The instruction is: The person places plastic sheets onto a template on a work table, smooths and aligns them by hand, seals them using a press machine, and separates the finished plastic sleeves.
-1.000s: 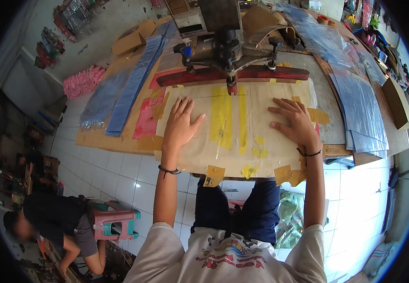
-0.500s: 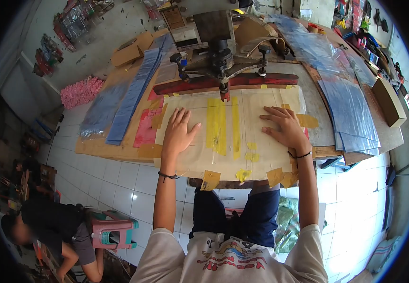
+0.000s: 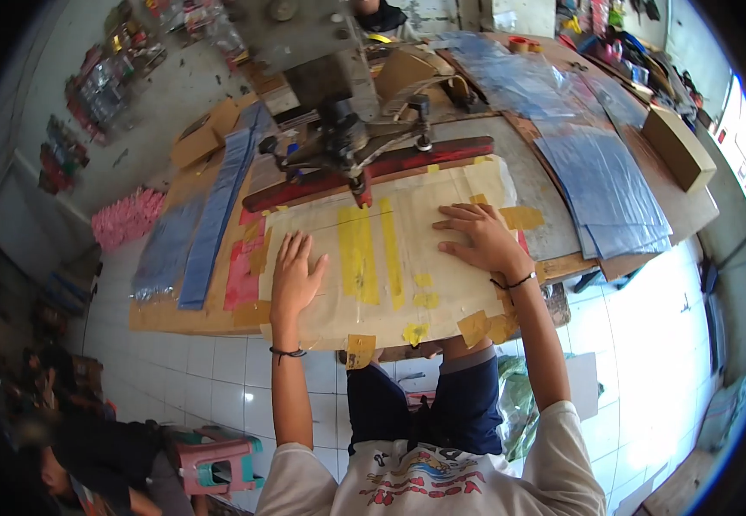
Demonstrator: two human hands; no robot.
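A cream-coloured sheet (image 3: 313, 297) with yellow tape strips (image 3: 358, 258) and brown tape patches at its edges covers the table in front of me. My left hand (image 3: 294, 273) lies flat on its left part, fingers stretched out. On the right part rests my right hand (image 3: 478, 234), palm down with the fingers spread. Neither hand holds anything. Just beyond the sheet's far edge is a long red bar (image 3: 454, 153), carried by a dark metal machine head (image 3: 344, 142) with adjusting knobs.
Stacked clear bluish plastic sheets (image 3: 605, 185) lie to the right, near a cardboard box (image 3: 679, 148). More folded plastic (image 3: 215, 215) and an open carton (image 3: 205, 133) are at left. A co-worker (image 3: 102, 456) bends at lower left beside stacked stools (image 3: 218, 460).
The camera view has turned and shifted, so the table and machine appear further left and tilted. Both hands still lie on the sheet in about the same places.
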